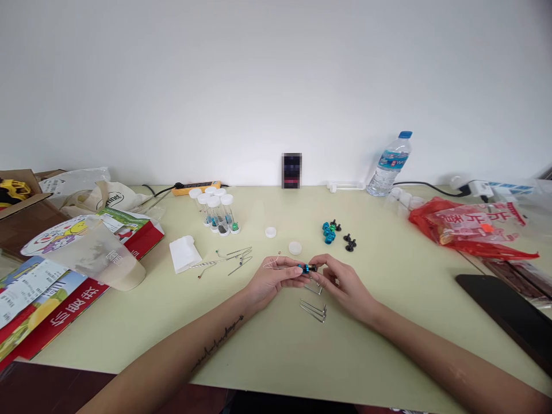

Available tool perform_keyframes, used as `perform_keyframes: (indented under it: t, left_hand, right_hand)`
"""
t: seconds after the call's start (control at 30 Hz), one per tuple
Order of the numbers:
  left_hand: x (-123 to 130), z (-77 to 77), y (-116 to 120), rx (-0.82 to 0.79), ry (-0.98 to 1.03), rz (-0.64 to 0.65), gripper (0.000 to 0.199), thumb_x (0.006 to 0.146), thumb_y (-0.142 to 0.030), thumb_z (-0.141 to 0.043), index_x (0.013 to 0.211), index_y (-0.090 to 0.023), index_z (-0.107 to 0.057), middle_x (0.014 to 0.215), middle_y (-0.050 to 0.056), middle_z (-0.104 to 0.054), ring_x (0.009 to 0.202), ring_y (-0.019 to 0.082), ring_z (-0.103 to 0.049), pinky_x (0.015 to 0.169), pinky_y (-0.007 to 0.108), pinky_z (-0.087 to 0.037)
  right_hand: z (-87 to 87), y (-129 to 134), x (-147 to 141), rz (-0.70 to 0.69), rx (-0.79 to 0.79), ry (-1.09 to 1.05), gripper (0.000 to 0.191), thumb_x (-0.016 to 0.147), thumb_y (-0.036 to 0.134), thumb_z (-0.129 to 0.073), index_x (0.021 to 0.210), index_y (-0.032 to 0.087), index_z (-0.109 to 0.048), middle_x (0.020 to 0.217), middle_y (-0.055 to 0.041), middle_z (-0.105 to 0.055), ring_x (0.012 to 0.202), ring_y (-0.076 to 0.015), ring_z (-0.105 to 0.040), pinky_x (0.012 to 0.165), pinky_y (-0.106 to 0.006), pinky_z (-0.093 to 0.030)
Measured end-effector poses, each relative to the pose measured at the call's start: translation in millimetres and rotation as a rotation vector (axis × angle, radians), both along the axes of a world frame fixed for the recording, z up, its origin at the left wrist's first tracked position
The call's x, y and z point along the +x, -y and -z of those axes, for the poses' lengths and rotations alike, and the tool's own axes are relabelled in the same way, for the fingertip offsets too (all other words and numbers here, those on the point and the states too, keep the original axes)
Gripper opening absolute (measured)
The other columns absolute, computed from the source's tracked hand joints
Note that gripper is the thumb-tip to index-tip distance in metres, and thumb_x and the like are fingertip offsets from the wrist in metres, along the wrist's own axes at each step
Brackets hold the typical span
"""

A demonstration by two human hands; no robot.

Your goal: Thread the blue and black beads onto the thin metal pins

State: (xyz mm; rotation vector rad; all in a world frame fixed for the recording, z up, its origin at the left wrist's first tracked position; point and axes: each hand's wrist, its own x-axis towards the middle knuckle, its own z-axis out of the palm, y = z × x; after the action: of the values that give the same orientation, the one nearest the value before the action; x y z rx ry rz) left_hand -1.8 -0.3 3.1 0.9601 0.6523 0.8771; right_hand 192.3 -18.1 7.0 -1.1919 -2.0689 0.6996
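Note:
Between my two hands is a small blue knob-like part (306, 268), pinched by the fingers of my left hand (275, 278). A bent thin wire (271, 265) with a tiny bead end also lies along the left fingers. My right hand (344, 283) has thumb and forefinger closed on a black screw-like piece (313, 268) that meets the blue part. Whether the two are joined, I cannot tell. Just beyond lie loose blue parts (329, 236), a green one among them, and black screw-like pieces (351, 245). Bent metal rods (314, 310) rest below my hands.
Clear tubes with white caps (213, 202) stand at the back left, near bent wires (233, 259) and a white tissue (184, 253). Two white caps (295, 248) lie centrally. A water bottle (389, 165), red plastic bag (470, 227) and black phone (504, 310) occupy the right; a plastic cup (107, 259) lies left.

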Motion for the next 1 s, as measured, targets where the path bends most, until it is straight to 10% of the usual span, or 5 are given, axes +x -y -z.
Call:
perform_keyframes:
  t: [1.0]
  left_hand:
    - [0.1,1.2,-0.7,0.000,0.011,-0.002,0.028,0.069,-0.025,-0.071,0.091,-0.009,-0.068,0.086,0.013,-0.070,0.080,0.020,-0.066,0.076,0.030,-0.051]
  right_hand:
    - [0.6,-1.6,0.6,-0.006,0.005,-0.004,0.023,0.092,0.040,-0.040,0.106,0.023,-0.046,0.080,0.0004,-0.056,0.048,-0.0088,-0.037,0.047,-0.022,-0.031]
